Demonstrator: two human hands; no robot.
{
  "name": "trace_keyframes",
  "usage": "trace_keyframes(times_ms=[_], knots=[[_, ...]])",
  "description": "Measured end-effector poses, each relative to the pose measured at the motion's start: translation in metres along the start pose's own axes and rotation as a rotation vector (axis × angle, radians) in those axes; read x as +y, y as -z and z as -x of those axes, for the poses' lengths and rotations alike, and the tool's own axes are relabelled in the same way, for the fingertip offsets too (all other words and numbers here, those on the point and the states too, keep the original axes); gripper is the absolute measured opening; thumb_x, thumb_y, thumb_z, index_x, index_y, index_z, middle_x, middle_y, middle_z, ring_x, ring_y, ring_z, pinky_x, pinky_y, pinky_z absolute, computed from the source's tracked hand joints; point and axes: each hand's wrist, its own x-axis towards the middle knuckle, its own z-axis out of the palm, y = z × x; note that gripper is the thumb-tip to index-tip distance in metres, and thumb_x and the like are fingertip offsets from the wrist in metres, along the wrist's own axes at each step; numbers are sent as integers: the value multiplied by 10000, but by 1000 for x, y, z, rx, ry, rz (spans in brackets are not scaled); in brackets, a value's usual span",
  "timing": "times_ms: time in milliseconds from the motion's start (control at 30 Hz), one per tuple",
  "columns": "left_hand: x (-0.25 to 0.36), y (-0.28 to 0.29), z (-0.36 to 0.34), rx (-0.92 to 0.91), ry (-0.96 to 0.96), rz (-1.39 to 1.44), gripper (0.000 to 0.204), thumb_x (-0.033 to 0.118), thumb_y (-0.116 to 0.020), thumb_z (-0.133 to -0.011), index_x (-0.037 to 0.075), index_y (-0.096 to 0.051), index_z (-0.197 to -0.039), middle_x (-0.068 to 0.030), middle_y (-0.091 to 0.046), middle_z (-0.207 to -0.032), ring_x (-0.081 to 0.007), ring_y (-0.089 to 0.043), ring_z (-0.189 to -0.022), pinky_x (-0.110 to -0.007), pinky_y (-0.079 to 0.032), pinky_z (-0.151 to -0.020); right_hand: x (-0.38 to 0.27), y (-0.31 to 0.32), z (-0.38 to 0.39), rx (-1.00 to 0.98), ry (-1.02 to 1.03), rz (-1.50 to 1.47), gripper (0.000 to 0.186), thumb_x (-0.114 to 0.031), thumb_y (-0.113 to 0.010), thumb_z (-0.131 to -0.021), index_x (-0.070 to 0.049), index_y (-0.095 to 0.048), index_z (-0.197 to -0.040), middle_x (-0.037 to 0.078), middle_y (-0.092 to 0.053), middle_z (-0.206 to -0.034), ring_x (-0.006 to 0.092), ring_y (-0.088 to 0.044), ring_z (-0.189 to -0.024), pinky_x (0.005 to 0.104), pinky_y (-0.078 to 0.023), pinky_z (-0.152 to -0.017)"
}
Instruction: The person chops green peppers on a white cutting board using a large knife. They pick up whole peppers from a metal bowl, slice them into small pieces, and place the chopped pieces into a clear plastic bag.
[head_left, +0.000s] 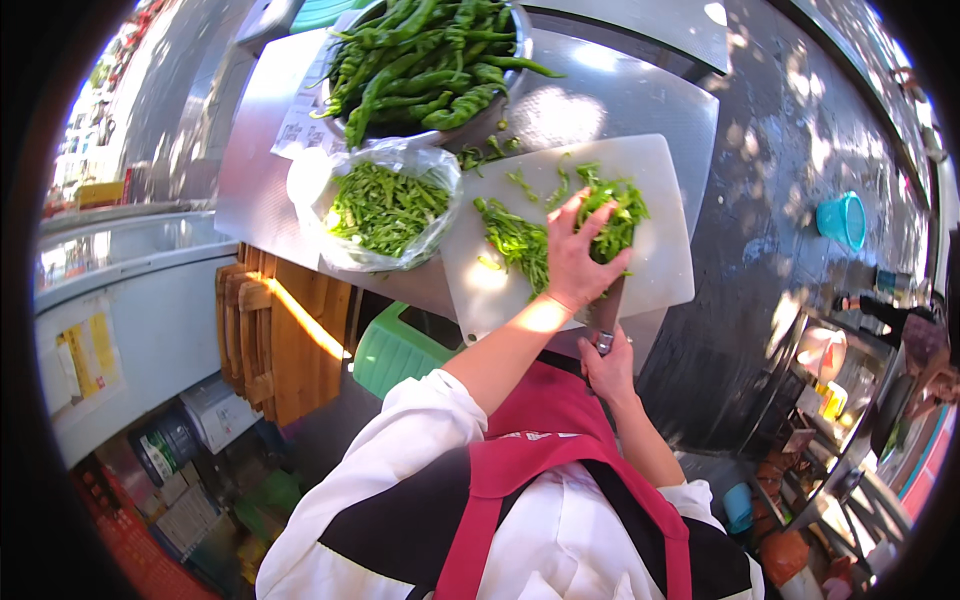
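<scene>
My left hand (584, 258) presses down with bent fingers on a pile of chopped green peppers (622, 205) at the right side of a white cutting board (655, 270). My right hand (612, 362) grips the handle of a knife (607, 315), whose blade lies partly under the pile and my left hand. A second chopped pile (512, 242) and loose shreds lie on the board. To the left, a clear plastic bag (310, 205) holds sliced green peppers (390, 210). Behind it, a metal bowl (515, 45) is heaped with whole green chilies (430, 70).
The board rests on a steel table (640, 95). Below left are wooden boards (290, 340), a green stool (395, 360) and a white appliance (130, 340). A turquoise bucket (840, 222) stands on the floor at right, with cluttered equipment (820, 420) and another person (925, 355) beyond.
</scene>
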Motion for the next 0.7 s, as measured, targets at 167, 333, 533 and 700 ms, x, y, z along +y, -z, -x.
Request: trace_keyframes(times_ms=[167, 333, 533, 700], knots=[[28, 41, -18, 161, -33, 108, 649, 185, -798, -553, 141, -611, -1172, -154, -432, -1324, -345, -437, -1140, -435, -381, -977, -31, 1, 12, 17, 189, 198, 209, -37, -650, -812, -18, -497, -953, 5, -507, -590, 79, -504, -486, 255, -406, -467], [21, 110, -45, 386, -77, 159, 648, 155, -805, -571, 107, -598, -1183, -190, -412, -1333, -354, -425, -1187, -425, -375, -990, -86, -35, 0, -109, 355, 342, 206, -46, -659, -800, -23, -501, -930, 10, -471, -570, 73, -452, -510, 260, -392, -481], [-44, 182, -71, 697, -18, 71, 627, 170, -796, -616, 93, -581, -1201, -188, -411, -1299, -344, -414, -1181, -425, -339, -1006, -149, -110, -48, -357, 560, 546, 205, -93, -644, -806, -14, -488, -914, 78, -481, -554, 189, -464, -470, 324, -384, -478], [-123, 186, -49, 870, 254, 140, 550, 156, -771, -676, 21, -543, -1158, -199, -408, -1275, -355, -423, -1179, -433, -338, -1013, -162, -156, -96, -498, 645, 804, 239, -122, -630, -796, -17, -448, -909, 167, -598, -640, 398, -597, -640, 467, -446, -570]])
